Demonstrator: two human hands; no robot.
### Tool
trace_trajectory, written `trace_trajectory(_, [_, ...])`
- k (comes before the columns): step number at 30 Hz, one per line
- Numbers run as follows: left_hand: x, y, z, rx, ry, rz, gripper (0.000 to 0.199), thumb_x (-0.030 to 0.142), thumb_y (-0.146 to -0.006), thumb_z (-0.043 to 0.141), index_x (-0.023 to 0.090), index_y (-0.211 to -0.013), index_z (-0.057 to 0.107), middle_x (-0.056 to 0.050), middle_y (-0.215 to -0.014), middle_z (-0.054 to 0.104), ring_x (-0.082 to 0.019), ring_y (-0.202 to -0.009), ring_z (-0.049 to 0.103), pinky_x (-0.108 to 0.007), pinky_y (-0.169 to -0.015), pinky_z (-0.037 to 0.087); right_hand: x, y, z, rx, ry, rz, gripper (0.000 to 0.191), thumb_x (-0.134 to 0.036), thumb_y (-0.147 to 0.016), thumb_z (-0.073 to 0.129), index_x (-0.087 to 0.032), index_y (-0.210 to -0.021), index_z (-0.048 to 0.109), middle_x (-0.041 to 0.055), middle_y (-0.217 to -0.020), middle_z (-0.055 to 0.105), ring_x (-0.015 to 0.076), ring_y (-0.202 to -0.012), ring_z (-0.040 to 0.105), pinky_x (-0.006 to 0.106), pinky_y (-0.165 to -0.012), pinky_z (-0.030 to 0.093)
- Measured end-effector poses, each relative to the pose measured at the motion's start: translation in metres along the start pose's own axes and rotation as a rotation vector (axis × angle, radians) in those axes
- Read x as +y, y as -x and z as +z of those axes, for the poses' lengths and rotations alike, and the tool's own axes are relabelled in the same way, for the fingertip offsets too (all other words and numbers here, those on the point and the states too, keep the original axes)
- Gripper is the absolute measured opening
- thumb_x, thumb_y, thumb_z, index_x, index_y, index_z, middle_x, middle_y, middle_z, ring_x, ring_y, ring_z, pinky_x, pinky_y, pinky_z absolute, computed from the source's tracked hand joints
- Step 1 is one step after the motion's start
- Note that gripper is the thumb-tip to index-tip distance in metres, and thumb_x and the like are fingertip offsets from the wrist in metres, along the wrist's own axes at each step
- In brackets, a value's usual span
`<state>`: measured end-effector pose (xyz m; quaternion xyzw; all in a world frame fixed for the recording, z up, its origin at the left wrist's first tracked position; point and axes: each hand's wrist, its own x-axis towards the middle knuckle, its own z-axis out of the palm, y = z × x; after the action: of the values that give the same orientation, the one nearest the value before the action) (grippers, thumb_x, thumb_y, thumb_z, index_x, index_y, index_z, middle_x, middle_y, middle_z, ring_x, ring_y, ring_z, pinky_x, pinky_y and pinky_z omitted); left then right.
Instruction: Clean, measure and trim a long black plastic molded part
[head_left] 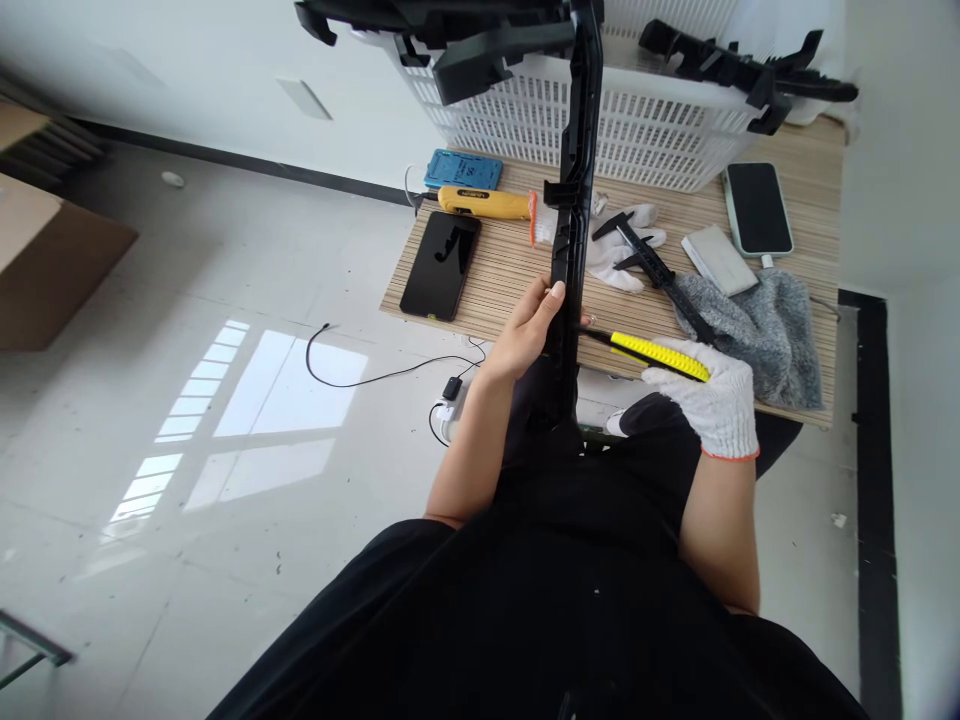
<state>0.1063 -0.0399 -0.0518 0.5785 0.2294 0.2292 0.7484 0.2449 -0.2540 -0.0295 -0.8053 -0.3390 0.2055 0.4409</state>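
My bare left hand [529,330] is closed around the lower part of a long black plastic frame [581,170], its thumb lying over the near face. The frame stands almost straight up the view, and its upper end has a wide bracketed crosspiece. In a white knit glove with an orange cuff, my right hand [709,392] grips a slim tool with a ribbed yellow-and-black handle [660,356]. The tool's dark narrow end points left and meets or lies just behind the frame's edge; I cannot tell which, nor what kind of tip it has.
On the wood-grain table [510,290] lie a black caliper [664,275], a white glove [619,262], a yellow-handled tool [484,202], a dark phone [441,265], another phone [759,210] and a grey cloth [780,335]. Behind stands a white basket [660,130] with black parts [742,75].
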Motion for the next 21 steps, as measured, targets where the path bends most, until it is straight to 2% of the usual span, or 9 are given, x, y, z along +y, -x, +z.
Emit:
trace_trajectory(4, [0.000,0.000,-0.001,-0.028,0.007,-0.008,0.035,0.055,-0.097,0.060,0.022,-0.103,0.055,-0.002,-0.091,0.067,-0.017,-0.090,0.072,-0.029,-0.080,0.061,-0.002,0.000,0.000,-0.052,-0.002,0.009,0.036,-0.040,-0.073,0.085,-0.030,-0.108,0.078,0.0017,-0.107,0.078,0.0278,-0.101,0.074,0.046,-0.097,0.060])
trace_trajectory(9, [-0.003,0.000,-0.004,-0.079,0.029,0.036,0.035,0.054,-0.095,0.063,0.022,-0.110,0.056,-0.004,-0.099,0.070,-0.018,-0.094,0.072,-0.031,-0.082,0.060,-0.002,-0.001,0.000,-0.047,0.005,0.017,0.038,-0.042,-0.074,0.085,-0.032,-0.109,0.078,0.0013,-0.107,0.078,0.0271,-0.100,0.074,0.044,-0.095,0.061])
trace_trajectory(12, [-0.006,-0.002,-0.005,-0.088,-0.011,0.087,0.038,0.054,-0.094,0.064,0.022,-0.114,0.059,-0.006,-0.110,0.071,-0.022,-0.107,0.069,-0.035,-0.093,0.058,-0.001,-0.001,0.001,-0.035,0.002,0.012,0.039,-0.043,-0.073,0.086,-0.032,-0.110,0.078,0.0008,-0.109,0.077,0.0270,-0.103,0.073,0.044,-0.097,0.060])
trace_trajectory(16, [-0.005,0.003,-0.004,-0.094,-0.184,0.222,0.044,0.055,-0.095,0.062,0.022,-0.124,0.061,-0.009,-0.132,0.064,-0.025,-0.131,0.057,-0.038,-0.111,0.047,-0.004,-0.003,0.003,-0.034,0.017,0.005,0.037,-0.045,-0.074,0.084,-0.032,-0.109,0.078,0.0007,-0.109,0.077,0.0260,-0.103,0.073,0.042,-0.099,0.058])
trace_trajectory(19, [-0.001,0.023,-0.011,0.055,-0.367,0.315,0.046,0.055,-0.097,0.057,0.023,-0.131,0.060,-0.010,-0.144,0.055,-0.025,-0.139,0.049,-0.037,-0.111,0.046,-0.008,-0.005,0.003,-0.054,0.042,-0.003,0.036,-0.046,-0.075,0.083,-0.029,-0.107,0.079,0.0015,-0.105,0.078,0.0260,-0.099,0.074,0.042,-0.097,0.059])
trace_trajectory(21, [0.000,0.043,-0.025,0.198,-0.452,0.365,0.039,0.053,-0.100,0.052,0.023,-0.123,0.065,-0.010,-0.135,0.060,-0.023,-0.129,0.055,-0.035,-0.102,0.052,-0.009,-0.006,0.002,-0.058,0.056,0.002,0.037,-0.046,-0.075,0.083,-0.028,-0.106,0.080,0.0021,-0.105,0.078,0.0264,-0.099,0.073,0.042,-0.096,0.058])
